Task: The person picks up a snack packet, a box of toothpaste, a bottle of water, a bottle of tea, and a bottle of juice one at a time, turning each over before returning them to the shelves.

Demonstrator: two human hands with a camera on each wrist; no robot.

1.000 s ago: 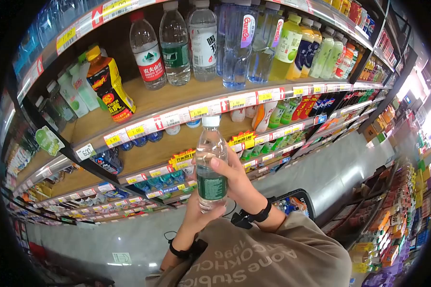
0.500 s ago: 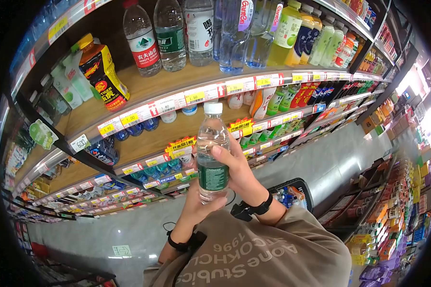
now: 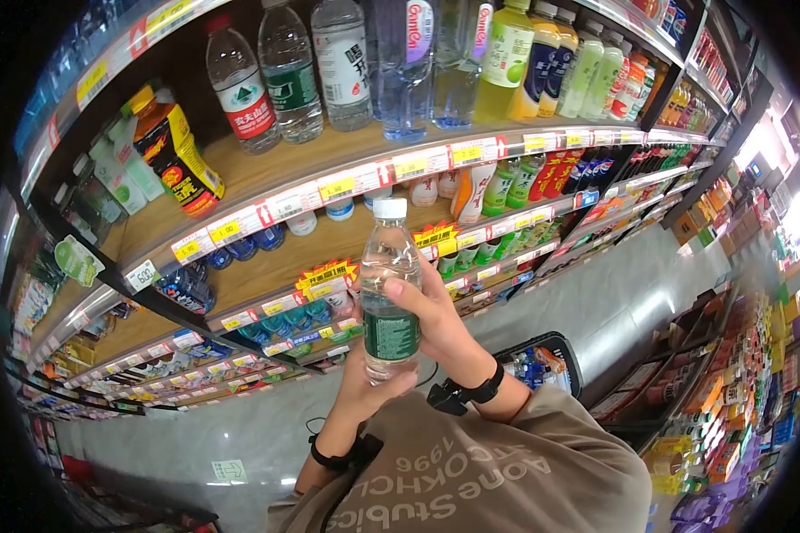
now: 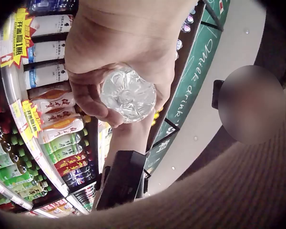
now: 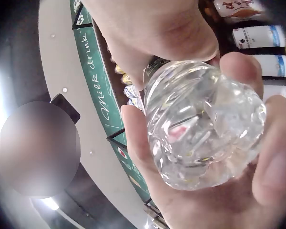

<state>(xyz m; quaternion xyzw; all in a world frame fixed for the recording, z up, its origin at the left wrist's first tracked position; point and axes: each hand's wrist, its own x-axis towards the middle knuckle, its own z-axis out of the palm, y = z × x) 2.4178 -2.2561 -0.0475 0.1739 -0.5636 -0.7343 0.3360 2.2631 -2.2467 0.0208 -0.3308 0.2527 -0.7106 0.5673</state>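
Both hands hold one clear plastic bottle (image 3: 391,258), upright in front of the shirt, with a white cap and a green label in the head view. Around its middle wraps the right hand (image 3: 440,324), its thumb lying across the front just above the label. Lower down, the left hand (image 3: 371,391) grips the base, thumb along the bottom edge. The ridged underside of the bottle (image 4: 128,97) faces the camera in the left wrist view. From close up, the right wrist view shows the bottle's clear base (image 5: 205,129) with fingers on both sides.
Shelves of drinks rise ahead, with a price-tag rail (image 3: 338,188) beyond the bottle. A red-labelled bottle (image 3: 247,102) and a yellow-and-black bottle (image 3: 176,160) stand on the upper shelf. At the right are a black basket (image 3: 556,348) of goods and more stocked shelves.
In the head view the shelf bottles have shifted left and up overall. Both hands keep their hold on the bottle, which stays nearly in place in the picture.
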